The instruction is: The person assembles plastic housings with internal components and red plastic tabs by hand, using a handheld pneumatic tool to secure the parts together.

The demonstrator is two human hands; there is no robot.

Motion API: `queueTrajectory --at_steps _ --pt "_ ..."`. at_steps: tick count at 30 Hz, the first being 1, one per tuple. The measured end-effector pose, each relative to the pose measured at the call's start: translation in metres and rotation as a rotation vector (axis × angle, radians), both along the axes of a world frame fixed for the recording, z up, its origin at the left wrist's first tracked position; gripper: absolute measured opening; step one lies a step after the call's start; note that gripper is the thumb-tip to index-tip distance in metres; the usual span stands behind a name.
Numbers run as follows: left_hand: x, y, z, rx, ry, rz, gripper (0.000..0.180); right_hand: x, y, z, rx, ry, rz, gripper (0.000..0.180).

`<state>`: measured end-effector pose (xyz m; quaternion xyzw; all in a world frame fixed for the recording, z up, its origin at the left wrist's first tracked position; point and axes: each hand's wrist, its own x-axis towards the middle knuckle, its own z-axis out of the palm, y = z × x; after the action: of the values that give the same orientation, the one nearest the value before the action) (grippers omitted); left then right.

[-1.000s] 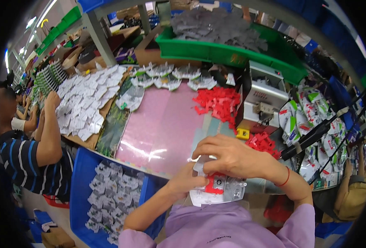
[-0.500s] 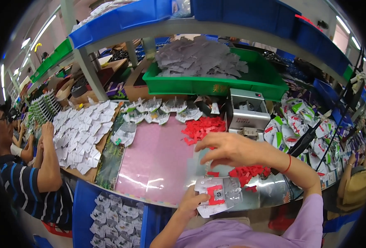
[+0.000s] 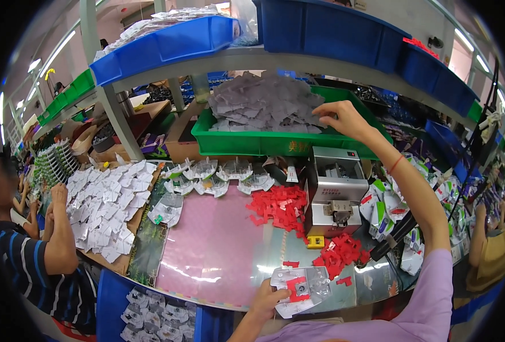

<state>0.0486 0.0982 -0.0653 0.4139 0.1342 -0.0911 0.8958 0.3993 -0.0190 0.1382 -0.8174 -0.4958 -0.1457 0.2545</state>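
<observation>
My right hand [image 3: 343, 118] reaches up into the green tray [image 3: 275, 142] on the shelf, fingers closing on the heap of grey plastic pieces [image 3: 264, 105]. My left hand [image 3: 268, 297] rests at the table's near edge, holding a clear blister pack with a red insert [image 3: 301, 288]. Loose red plastic clips [image 3: 278, 205] lie on the pink mat [image 3: 218, 245], and more red clips [image 3: 339, 253] sit in front of a small grey machine [image 3: 335, 191].
Clear blister shells [image 3: 218, 171] line the mat's far edge. White packs [image 3: 104, 208] cover a board at left, where a person in a striped shirt [image 3: 30, 268] sits. Blue bins [image 3: 167, 40] stand overhead. Packaged goods [image 3: 389, 211] and cables crowd the right side.
My right hand rose from the blister pack near the table edge up to the green tray. My left hand stayed on the pack. The view tilted upward.
</observation>
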Motion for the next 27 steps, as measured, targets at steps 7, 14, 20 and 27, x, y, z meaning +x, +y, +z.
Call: queueTrajectory --at_steps 7,14,20,27 --pt "-0.002 0.003 0.000 -0.053 0.006 -0.004 0.036 0.072 0.046 -0.013 0.102 0.347 -0.216 0.024" --pt "0.001 0.005 0.004 -0.053 0.074 -0.066 0.046 0.135 0.085 -0.040 -0.004 -0.048 -0.292 0.018" --pt "0.001 0.009 0.003 -0.108 0.046 -0.088 0.049 0.132 0.101 -0.044 -0.070 0.143 -0.517 0.023" --pt "0.001 0.008 -0.006 -0.082 0.000 -0.077 0.040 0.117 0.089 -0.033 0.118 0.650 -0.400 0.028"
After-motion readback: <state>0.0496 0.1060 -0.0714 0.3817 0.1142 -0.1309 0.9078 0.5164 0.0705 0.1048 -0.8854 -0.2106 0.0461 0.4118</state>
